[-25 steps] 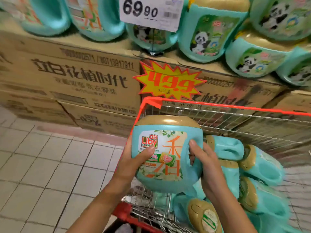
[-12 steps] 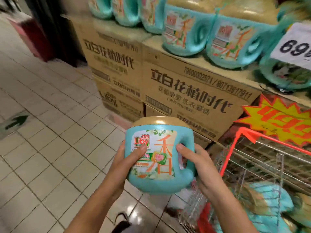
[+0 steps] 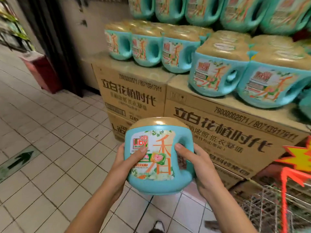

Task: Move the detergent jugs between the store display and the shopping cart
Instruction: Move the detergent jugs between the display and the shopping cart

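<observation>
I hold a teal detergent jug [image 3: 159,158] with a gold lid upright in front of me, above the tiled floor. My left hand [image 3: 125,163] grips its left side, thumb across the label. My right hand [image 3: 196,163] grips the handle side, thumb on the front. The store display [image 3: 218,118] of stacked cardboard boxes stands just behind the jug, with rows of the same teal jugs [image 3: 217,71] on top. The red-framed wire shopping cart [image 3: 286,199] shows only at the lower right corner; its contents are out of view.
An orange starburst price sign [image 3: 301,158] hangs on the boxes by the cart. A dark pillar [image 3: 55,39] and a red base [image 3: 42,71] stand at the left rear. White floor tiles with a green arrow sticker [image 3: 21,159] spread to the left. My shoe [image 3: 158,225] shows below.
The jug, held in both hands, has come out of the cart and moved left toward the display. My view has swung left, so the cart now sits at the right edge.
</observation>
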Demonstrator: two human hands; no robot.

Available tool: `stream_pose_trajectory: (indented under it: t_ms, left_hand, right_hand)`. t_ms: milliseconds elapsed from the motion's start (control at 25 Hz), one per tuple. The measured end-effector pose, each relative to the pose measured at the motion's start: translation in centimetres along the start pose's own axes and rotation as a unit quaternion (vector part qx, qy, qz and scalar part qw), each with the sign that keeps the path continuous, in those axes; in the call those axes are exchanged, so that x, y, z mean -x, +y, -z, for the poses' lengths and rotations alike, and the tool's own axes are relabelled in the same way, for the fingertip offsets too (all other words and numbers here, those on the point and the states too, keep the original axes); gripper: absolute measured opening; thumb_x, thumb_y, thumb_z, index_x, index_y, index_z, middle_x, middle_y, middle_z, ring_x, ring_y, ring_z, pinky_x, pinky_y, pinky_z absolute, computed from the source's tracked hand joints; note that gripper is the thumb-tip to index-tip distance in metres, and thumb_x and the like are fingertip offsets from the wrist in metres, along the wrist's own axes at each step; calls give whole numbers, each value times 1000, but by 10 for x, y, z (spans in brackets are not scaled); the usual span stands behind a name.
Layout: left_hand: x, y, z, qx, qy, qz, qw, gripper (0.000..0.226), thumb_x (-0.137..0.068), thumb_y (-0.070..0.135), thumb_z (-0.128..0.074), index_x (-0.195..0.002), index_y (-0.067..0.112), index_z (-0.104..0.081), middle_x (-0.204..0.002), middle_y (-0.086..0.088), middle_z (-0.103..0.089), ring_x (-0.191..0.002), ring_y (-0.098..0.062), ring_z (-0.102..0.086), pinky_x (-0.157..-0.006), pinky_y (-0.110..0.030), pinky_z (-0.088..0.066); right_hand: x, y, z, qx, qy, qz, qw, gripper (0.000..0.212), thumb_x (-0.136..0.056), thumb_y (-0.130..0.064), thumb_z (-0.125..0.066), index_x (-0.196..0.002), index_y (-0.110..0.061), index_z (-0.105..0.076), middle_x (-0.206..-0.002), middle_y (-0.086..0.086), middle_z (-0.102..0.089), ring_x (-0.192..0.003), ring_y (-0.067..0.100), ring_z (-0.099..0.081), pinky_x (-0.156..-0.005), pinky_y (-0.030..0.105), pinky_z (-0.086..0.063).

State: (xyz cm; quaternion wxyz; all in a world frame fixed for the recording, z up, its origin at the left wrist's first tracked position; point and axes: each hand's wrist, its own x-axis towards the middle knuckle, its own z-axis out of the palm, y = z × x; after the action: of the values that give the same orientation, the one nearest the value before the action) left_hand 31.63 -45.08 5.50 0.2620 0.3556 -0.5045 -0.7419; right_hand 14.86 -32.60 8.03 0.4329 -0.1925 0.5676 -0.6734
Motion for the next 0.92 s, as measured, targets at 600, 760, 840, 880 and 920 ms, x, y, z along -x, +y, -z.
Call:
stream_pose_trajectory:
  t_ms: [600, 760, 840, 880, 920]
  left_hand:
    - [-258, 161, -12, -104, -52, -271, 956, 86, -42, 36, -88, -123, 25, -60, -113, 4, -71, -96, -6, -70, -69, -16, -55]
    - [-302, 160, -17, -107, -98, -275, 950, 94, -40, 45, -92, -126, 35, -55, -112, 17, -71, -102, -4, -68, -73, -15, -54]
    - [-320, 158, -19, -108, -120, -277, 947, 89, -46, 37, -89, -127, 43, -52, -118, 24, -67, -108, 2, -63, -76, -13, -53]
    - [-327, 158, -21, -115, -130, -280, 944, 90, -48, 37, -88, -128, 47, -49, -121, 29, -64, -111, 7, -60, -79, -11, -51]
    - [-334, 157, -23, -121, -134, -282, 942, 94, -48, 40, -88, -131, 48, -45, -126, 31, -60, -116, 9, -56, -84, -11, -50]
  right_hand:
    - [-207, -130, -51, 365, 203, 278, 865, 93, -44, -71, -76, -127, -37, -53, -113, -17, -58, -110, 5, -52, -87, 25, -45]
    - [-231, -123, -56, 408, 278, 262, 829, 112, -52, -66, -79, -147, -28, -34, -128, -8, -59, -121, 14, -52, -97, 36, -48]
    - [-239, -117, -56, 421, 302, 255, 817, 114, -56, -63, -80, -150, -27, -28, -131, -8, -58, -123, 13, -52, -98, 34, -47]
    - [-242, -116, -56, 434, 310, 249, 809, 114, -59, -64, -79, -151, -26, -25, -134, -7, -57, -125, 14, -51, -98, 34, -47]
    - [-245, -116, -57, 457, 316, 238, 797, 114, -61, -68, -74, -152, -26, -20, -136, -7, -56, -126, 15, -51, -97, 36, -48]
